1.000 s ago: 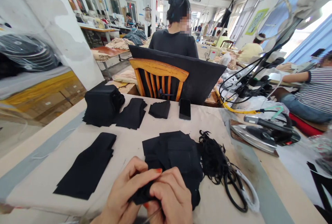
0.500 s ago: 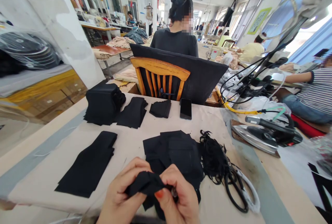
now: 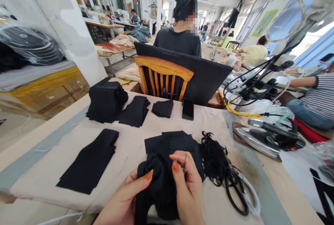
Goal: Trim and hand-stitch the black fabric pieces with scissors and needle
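Observation:
A folded piece of black fabric (image 3: 160,190) is in my left hand (image 3: 130,192), thumb on top and fingers beneath it. My right hand (image 3: 189,186) is closed at the fabric's right edge, around a small dark metal tool (image 3: 185,171) mostly hidden by the fingers; its kind cannot be made out. Just beyond both hands lies a pile of black fabric pieces (image 3: 180,141). To its right is a tangle of black fabric strips (image 3: 212,155), with large scissors (image 3: 236,190) partly under it.
Stacks of black pieces stand at the back left (image 3: 104,101), and another stack (image 3: 90,164) lies at left. A phone (image 3: 188,109) rests near the far edge. An iron (image 3: 258,139) sits at right. A wooden chair (image 3: 164,66) and a seated person (image 3: 180,40) are beyond the table.
The black fabric has been opened out and hangs lower between my hands. My hands have drawn slightly apart, and my left thumb now lies over the cloth. The view has shifted slightly.

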